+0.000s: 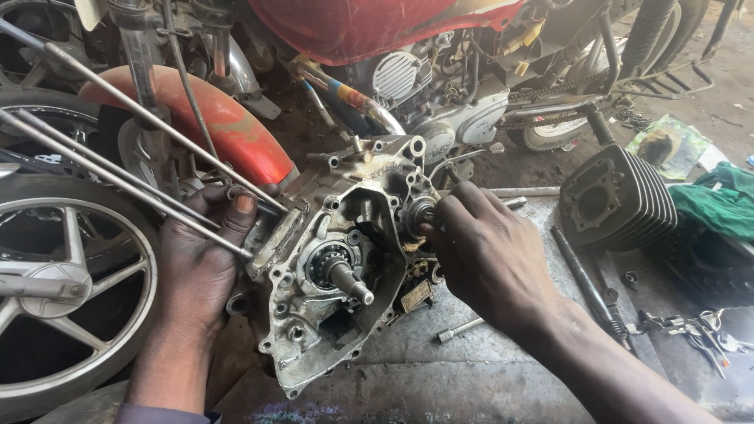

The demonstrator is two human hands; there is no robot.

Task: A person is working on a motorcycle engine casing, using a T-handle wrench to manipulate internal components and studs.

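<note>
Currently, the engine crankcase point(338, 259) is braced at its left edge by the left hand point(200, 267), shaft point(351, 283) pointing upward, while the nearer right hand point(483, 251) pinches a bearing point(418, 213).

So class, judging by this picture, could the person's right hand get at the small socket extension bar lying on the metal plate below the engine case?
Probably yes. The right hand is at the engine case, and the bar lies in the open on the plate just below that wrist, uncovered.

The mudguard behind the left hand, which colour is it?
The mudguard is red-orange, dusty and worn; it shows best in the head view.
</note>
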